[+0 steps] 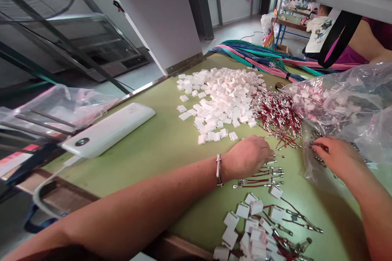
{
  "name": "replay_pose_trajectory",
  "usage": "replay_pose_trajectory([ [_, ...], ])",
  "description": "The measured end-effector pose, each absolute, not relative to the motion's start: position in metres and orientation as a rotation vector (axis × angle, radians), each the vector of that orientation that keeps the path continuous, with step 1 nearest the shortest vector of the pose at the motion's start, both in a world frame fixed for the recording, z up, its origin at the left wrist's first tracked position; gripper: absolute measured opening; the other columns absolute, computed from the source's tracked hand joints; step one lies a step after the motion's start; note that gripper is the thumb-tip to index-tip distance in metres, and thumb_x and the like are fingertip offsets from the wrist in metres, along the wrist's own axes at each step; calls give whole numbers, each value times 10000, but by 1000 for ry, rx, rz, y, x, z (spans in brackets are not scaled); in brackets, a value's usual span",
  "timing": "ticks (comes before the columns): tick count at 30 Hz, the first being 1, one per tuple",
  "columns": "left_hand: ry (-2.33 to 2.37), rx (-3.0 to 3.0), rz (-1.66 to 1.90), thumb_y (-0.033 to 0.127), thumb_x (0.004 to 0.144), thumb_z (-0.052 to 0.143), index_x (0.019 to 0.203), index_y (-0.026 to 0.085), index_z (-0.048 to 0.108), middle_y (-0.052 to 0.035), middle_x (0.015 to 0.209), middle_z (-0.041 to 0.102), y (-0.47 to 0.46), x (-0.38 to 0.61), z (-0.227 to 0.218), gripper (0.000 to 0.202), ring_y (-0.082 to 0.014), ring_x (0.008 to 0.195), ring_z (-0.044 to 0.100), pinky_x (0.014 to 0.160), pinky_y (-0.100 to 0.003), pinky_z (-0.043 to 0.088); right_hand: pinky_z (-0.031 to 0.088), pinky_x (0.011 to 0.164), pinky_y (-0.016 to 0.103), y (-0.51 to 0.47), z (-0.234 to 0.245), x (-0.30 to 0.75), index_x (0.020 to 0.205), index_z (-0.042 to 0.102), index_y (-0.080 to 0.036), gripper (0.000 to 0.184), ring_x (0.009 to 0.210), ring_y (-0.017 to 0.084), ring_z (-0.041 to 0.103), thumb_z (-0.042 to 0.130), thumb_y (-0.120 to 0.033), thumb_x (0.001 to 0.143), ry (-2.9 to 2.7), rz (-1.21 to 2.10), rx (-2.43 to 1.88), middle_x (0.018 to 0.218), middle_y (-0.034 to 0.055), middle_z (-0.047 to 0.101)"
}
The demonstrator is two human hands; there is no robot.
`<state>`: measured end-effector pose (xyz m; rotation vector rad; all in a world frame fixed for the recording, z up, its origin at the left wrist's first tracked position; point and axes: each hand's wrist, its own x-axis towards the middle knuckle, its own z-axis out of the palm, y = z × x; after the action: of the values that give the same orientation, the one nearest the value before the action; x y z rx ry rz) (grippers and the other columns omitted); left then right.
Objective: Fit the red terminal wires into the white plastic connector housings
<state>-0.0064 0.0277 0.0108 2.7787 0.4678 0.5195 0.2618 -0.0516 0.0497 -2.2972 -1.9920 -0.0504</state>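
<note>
- Left hand (249, 157): above red wire leads (266, 180), lower center-right; fingers partly hidden, can't tell grip.
- Right hand (341, 161): right side, fingers curled at clear plastic bag (311, 176); can't tell hold.

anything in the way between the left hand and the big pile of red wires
Nothing visible blocks it. The left hand is close to the near edge of the red wire pile, where only a few stray leads stick out. The clear plastic bag lies to the pile's right, not between them.
</note>
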Motion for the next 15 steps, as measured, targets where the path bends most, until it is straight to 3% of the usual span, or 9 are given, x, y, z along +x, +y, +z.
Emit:
replay_pose_trajectory([
  [4,547,2695,423,233,973,361,935,167,667,-51,837,679,25,-9,19,316,-145,742,613,679,-274,465,346,509,276,-47,35,283,832,690,-228,149,634,175,601,609,-346,792,-2080,-66,-2434,869,50,669],
  [11,672,2694,369,202,939,362,936,163,642,-53,821,677,23,-9,30,283,-159,736,613,639,-268,444,319,529,305,-45,42,259,784,688,-197,267,713,216,624,449,-252,889,-2180,-223,-2534,886,101,662],
  [15,894,2473,379,323,955,368,939,157,607,-30,735,650,22,-7,38,292,-134,610,567,558,-252,416,306,492,304,-52,54,247,849,654,-219,228,534,194,562,442,-298,876,-1940,-277,-2460,703,65,666],
])
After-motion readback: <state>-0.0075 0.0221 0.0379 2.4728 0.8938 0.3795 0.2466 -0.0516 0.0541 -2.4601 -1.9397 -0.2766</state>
